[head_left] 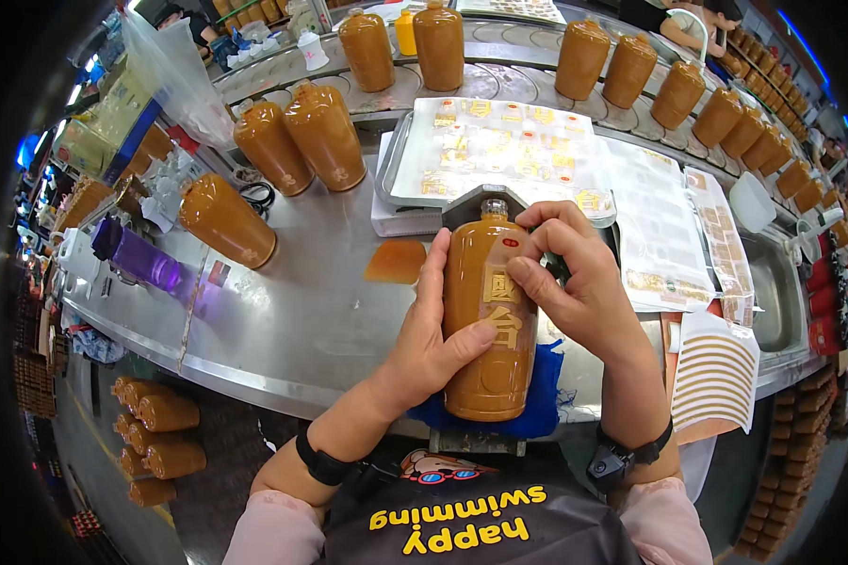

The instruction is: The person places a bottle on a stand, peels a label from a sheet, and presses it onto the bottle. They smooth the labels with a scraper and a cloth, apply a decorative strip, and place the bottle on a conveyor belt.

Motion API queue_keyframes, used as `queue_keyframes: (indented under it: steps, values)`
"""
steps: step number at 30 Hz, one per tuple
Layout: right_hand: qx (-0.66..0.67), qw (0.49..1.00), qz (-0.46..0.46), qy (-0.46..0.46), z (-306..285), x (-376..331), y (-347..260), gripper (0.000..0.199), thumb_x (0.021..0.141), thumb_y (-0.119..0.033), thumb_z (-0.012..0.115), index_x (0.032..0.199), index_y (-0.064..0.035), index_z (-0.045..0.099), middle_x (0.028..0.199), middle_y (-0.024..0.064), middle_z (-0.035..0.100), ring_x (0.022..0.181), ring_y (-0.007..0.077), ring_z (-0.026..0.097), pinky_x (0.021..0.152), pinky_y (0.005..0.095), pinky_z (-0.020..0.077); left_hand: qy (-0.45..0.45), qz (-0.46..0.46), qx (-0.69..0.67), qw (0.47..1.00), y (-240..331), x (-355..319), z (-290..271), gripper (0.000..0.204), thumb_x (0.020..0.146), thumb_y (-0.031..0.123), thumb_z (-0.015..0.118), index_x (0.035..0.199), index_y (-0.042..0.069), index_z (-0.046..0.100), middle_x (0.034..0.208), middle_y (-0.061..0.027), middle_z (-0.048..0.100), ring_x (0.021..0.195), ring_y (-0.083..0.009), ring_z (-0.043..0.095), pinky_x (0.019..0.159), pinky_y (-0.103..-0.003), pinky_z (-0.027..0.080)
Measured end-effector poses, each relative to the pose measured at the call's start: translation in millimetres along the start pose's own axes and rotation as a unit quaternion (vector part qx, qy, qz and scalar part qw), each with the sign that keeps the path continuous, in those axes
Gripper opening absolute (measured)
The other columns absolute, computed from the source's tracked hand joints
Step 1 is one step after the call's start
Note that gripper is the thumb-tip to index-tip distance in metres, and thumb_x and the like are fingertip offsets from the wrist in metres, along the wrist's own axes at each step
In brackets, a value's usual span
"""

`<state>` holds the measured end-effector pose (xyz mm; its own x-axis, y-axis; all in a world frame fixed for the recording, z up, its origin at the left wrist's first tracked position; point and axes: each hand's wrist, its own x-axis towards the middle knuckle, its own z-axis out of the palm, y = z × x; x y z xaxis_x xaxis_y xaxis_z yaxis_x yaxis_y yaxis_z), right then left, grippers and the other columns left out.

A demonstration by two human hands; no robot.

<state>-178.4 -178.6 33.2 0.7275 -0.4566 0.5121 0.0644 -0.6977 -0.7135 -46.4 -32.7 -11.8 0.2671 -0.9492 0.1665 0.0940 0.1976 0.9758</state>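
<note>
A glossy brown bottle (476, 381) with a clear neck lies tilted before me on a blue cloth (546, 386), its neck pointing away against a grey metal holder (462, 205). My left hand (432, 334) wraps its left side, the thumb pressing on the front near the gold lettering. A decal film (497, 282) with gold characters and a small red mark lies on the bottle's front. At the upper right edge of this film, the fingers and thumb of my right hand (579, 282) are pinched together. The fingers partly hide the film's edge.
Behind the bottle, a tray (400, 160) holds decal sheets (499, 141). More sheets (655, 226) lie right, by a sink (780, 292) and a card of gold strips (716, 372). Brown bottles (322, 137) stand left, near a purple flask (141, 259); several line the conveyor (509, 52).
</note>
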Motion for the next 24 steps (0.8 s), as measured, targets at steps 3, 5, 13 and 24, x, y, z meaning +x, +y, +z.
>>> queue_keyframes:
  steps: [3,5,13,24]
  values:
    - [0.014,1.0,0.006,-0.001,-1.1,0.4,-1.9,0.014,0.081,-0.008,0.068,0.084,0.0002,0.058,0.099,0.0174,0.057,0.097,0.0311,0.059,0.082,0.0371,0.048,0.0,0.0,0.01,1.0,5.2,-0.6,1.8,0.097,0.086,0.029,0.064,0.149,-0.003,-0.003,0.149,-0.0201,0.023,0.137,-0.027,0.029,0.112,-0.038,0.026]
    - [0.008,1.0,0.002,-0.006,-0.2,0.4,-0.3,0.014,0.081,-0.008,0.068,0.084,0.0,0.057,0.099,0.0171,0.057,0.097,0.0312,0.059,0.082,0.0369,0.0477,0.002,0.003,0.031,1.0,2.9,-1.6,0.0,0.098,0.086,0.03,0.064,0.149,-0.003,-0.003,0.149,-0.0202,0.022,0.137,-0.0272,0.029,0.112,-0.038,0.026]
    - [0.017,1.0,0.017,-0.004,0.4,-0.9,-1.8,0.014,0.081,-0.008,0.068,0.083,0.0001,0.057,0.098,0.0167,0.056,0.098,0.0308,0.059,0.083,0.0369,0.0472,0.01,0.009,0.031,0.999,-2.7,-3.3,-0.2,0.099,0.086,0.034,0.064,0.149,-0.003,-0.002,0.149,-0.0213,0.024,0.136,-0.0282,0.03,0.112,-0.038,0.026]
    - [0.014,1.0,0.012,0.003,0.3,1.0,-1.1,0.014,0.082,-0.009,0.068,0.082,0.0003,0.058,0.097,0.016,0.057,0.098,0.0294,0.059,0.082,0.0359,0.0476,-0.004,0.015,0.016,1.0,5.2,0.1,2.3,0.098,0.087,0.028,0.063,0.149,-0.003,-0.006,0.147,-0.0206,0.027,0.134,-0.0261,0.034,0.11,-0.037,0.03]
